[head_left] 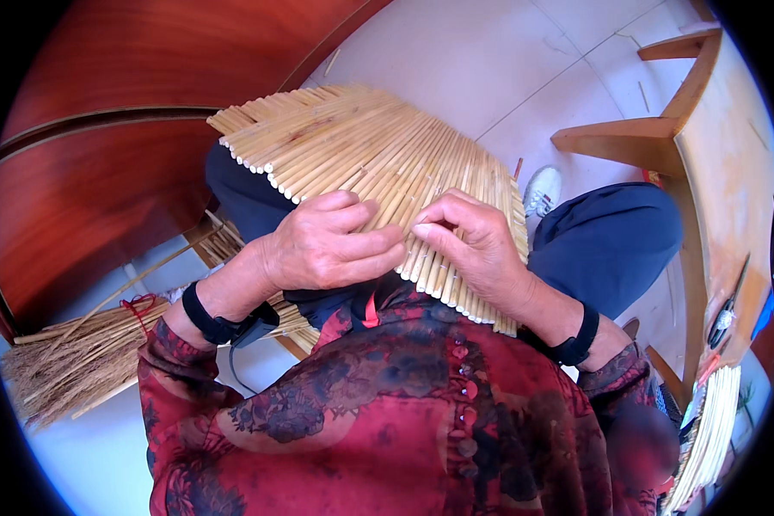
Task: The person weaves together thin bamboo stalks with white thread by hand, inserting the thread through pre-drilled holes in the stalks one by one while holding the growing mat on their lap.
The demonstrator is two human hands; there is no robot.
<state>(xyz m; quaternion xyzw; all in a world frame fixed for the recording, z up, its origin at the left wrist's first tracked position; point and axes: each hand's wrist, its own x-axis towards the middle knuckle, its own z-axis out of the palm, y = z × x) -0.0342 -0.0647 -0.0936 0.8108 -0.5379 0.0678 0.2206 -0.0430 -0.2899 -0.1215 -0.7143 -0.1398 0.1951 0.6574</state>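
Note:
A fan-shaped mat of pale yellow straw stalks (365, 138), laid side by side, rests across my lap. My left hand (335, 245) lies over its near part with fingers curled, its fingertips close to my right hand. My right hand (477, 249) pinches with thumb and index finger at the stalks near the middle of the mat; whatever is between those fingertips is too small to make out. The undersides of both hands' fingers are partly hidden.
A red-brown wooden cabinet (103, 60) stands at the left, above bundled straw (73, 374). A pale wooden bench (722, 146) at the right holds a dark-handled tool (722, 318), with white stalks (705, 430) below. Pale floor tiles (525, 77) lie beyond the mat.

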